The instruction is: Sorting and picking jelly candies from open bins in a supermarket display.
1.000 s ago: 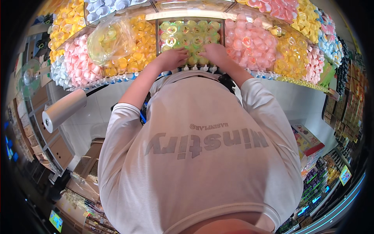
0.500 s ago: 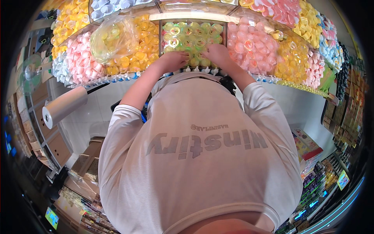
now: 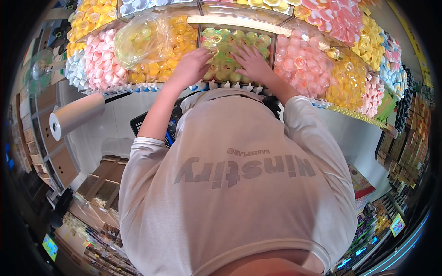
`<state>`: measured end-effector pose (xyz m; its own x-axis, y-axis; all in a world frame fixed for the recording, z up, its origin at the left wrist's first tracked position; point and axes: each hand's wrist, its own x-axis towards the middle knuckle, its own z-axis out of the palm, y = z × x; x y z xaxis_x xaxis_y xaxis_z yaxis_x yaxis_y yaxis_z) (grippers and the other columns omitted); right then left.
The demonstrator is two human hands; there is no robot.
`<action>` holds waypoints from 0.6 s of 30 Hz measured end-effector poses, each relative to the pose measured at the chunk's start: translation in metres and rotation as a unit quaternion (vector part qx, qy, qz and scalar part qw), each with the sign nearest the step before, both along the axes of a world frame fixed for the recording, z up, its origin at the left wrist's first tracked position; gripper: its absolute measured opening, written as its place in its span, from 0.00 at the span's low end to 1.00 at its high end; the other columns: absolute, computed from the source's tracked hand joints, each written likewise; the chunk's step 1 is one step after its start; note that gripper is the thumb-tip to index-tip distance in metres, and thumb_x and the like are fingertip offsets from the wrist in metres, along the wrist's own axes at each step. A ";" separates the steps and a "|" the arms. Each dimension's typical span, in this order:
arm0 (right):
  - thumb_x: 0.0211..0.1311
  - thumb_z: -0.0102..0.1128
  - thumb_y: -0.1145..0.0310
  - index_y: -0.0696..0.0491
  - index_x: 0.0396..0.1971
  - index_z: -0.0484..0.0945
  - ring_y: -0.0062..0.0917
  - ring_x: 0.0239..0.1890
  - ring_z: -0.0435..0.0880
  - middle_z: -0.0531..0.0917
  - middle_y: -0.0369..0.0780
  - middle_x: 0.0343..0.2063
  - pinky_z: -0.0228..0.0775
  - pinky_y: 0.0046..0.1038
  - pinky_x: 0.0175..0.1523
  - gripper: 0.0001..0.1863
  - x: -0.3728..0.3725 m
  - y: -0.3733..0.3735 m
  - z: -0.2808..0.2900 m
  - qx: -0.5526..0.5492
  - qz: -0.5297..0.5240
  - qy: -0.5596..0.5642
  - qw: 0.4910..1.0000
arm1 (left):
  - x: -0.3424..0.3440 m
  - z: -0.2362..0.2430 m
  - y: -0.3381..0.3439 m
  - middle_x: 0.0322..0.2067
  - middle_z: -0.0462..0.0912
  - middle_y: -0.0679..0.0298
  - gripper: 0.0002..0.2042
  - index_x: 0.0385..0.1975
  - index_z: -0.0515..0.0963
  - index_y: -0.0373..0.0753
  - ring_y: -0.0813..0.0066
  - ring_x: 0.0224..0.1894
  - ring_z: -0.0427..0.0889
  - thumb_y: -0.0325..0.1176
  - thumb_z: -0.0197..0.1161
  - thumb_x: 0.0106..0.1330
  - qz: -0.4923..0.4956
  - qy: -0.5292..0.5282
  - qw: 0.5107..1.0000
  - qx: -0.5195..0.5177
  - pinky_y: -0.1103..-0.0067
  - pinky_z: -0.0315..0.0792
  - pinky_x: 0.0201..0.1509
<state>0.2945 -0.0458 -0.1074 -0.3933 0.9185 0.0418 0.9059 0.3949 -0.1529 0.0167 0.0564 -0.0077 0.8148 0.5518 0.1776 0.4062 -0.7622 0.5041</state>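
The green jelly cups [image 3: 225,72] fill the middle display bin [image 3: 274,46] and lie between and beneath the person's hands. The left hand [image 3: 191,66] crosses the bin's left edge near its front corner, palm down and released, with fingers loosely extended, while the right hand [image 3: 254,65] enters over the front edge toward the right corner, unclenched, with fingers spread above the cups. Pink cups [image 3: 301,60] adjoin the bin's right edge; yellow cups [image 3: 184,39] and a clear plastic bag [image 3: 143,39] lie beyond its left edge.
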 end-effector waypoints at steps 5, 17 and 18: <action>0.67 0.59 0.50 0.51 0.69 0.67 0.43 0.76 0.56 0.63 0.45 0.73 0.47 0.50 0.77 0.35 0.004 -0.001 0.006 0.010 -0.043 0.112 0.993 | -0.034 0.037 0.046 0.42 0.84 0.55 0.09 0.42 0.83 0.36 0.54 0.49 0.82 0.29 0.61 0.64 0.206 -0.067 0.971 0.097 0.64 0.76 0.53; 0.67 0.62 0.69 0.58 0.64 0.69 0.51 0.70 0.66 0.71 0.52 0.66 0.59 0.45 0.72 0.27 0.035 -0.021 0.058 0.105 -0.204 0.250 0.941 | -0.071 0.014 0.140 0.56 0.78 0.51 0.20 0.59 0.75 0.42 0.51 0.58 0.79 0.30 0.54 0.66 0.368 0.229 0.894 0.113 0.61 0.76 0.58; 0.67 0.62 0.69 0.59 0.64 0.70 0.50 0.70 0.67 0.71 0.52 0.66 0.59 0.44 0.72 0.27 0.033 -0.023 0.060 0.105 -0.208 0.254 0.939 | -0.069 0.009 0.147 0.59 0.76 0.51 0.22 0.61 0.74 0.44 0.51 0.60 0.78 0.32 0.55 0.66 0.347 0.269 0.893 0.096 0.61 0.75 0.59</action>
